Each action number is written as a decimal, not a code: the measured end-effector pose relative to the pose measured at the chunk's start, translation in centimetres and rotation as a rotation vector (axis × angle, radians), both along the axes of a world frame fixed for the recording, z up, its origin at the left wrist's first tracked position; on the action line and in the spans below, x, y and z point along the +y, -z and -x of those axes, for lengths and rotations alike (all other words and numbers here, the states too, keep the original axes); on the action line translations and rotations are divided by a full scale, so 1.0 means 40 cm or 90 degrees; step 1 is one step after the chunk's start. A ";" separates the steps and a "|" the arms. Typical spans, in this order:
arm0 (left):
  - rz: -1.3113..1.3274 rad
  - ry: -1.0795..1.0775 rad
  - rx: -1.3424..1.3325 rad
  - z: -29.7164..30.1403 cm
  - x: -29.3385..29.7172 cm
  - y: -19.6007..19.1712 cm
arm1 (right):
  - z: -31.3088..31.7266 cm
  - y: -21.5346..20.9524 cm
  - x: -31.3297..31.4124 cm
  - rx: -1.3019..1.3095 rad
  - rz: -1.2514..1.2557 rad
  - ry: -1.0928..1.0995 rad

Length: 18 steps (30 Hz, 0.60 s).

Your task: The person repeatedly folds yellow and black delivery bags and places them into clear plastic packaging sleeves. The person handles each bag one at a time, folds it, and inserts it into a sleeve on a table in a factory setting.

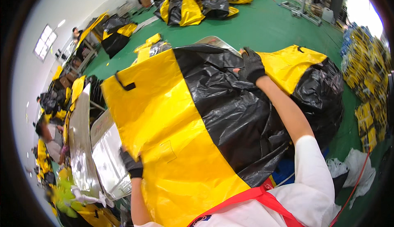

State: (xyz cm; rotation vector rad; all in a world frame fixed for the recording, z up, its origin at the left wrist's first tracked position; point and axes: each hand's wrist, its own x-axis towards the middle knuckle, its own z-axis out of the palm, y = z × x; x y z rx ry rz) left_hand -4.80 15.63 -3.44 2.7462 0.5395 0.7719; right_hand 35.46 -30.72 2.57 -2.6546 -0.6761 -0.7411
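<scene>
A large yellow-and-black plastic bag point(160, 104) spreads before me, one side yellow and the other a creased, shiny black. It has a short black strap near its far left corner. My left hand point(132, 164), in a dark fingerless glove, grips the bag's left edge with the thumb on the yellow side. At the far right, my gloved right hand point(251, 66) holds the black part near its edge, thumb pointing left. Some of its fingertips are hard to make out. Another yellow-and-black piece point(287, 65) bulges beyond my right forearm.
A shiny metal-topped table point(108, 157) shows at left. Yellow-and-black bags lie heaped point(191, 9) on the green floor point(221, 28). Bundled yellow packs point(365, 71) are stacked at right, near a red cord point(357, 182). A co-worker point(51, 139) is at far left.
</scene>
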 end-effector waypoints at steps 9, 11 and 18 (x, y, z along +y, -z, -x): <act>-0.126 0.365 0.266 -0.449 -0.444 0.000 | -0.120 -0.256 0.344 -0.123 -0.212 -0.216; -0.198 0.255 0.212 -0.473 -0.378 0.033 | 0.125 -0.405 0.294 -0.071 -0.304 -0.405; -0.046 0.376 0.412 -0.511 -0.387 -0.014 | 0.341 -0.060 -0.336 0.187 0.290 -0.091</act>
